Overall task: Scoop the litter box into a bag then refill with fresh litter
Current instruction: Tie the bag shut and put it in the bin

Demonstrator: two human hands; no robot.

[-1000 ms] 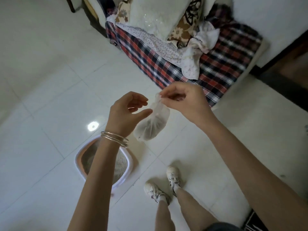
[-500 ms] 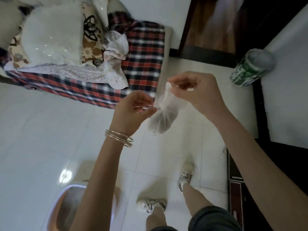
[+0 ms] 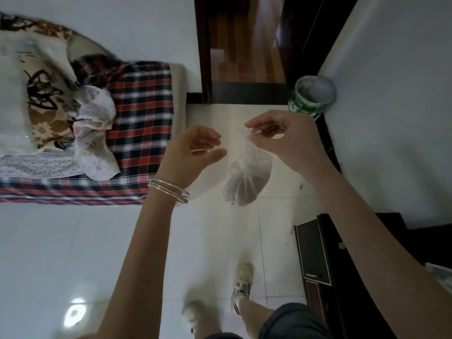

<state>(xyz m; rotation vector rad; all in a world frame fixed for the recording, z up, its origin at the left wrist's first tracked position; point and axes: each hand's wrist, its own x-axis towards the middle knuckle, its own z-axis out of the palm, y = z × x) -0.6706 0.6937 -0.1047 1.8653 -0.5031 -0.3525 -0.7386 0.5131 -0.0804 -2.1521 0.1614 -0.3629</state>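
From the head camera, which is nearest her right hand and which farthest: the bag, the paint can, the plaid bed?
1. bag: pinched at its top by the right hand, hanging below it.
2. paint can: on the floor just beyond the hand, by the wall.
3. plaid bed: far off to the left, past the left hand.

White tiled floor [image 3: 61,241], plaid bed [image 3: 144,113] far left, dark doorway [image 3: 244,45] far, bucket [image 3: 311,96] by right wall [image 3: 391,94].

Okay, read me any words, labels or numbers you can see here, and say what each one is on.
No text here is readable.
Green and white bucket: printed label, too blurred to read.
Dark cabinet: small pale mark near its lower edge, too small to read.
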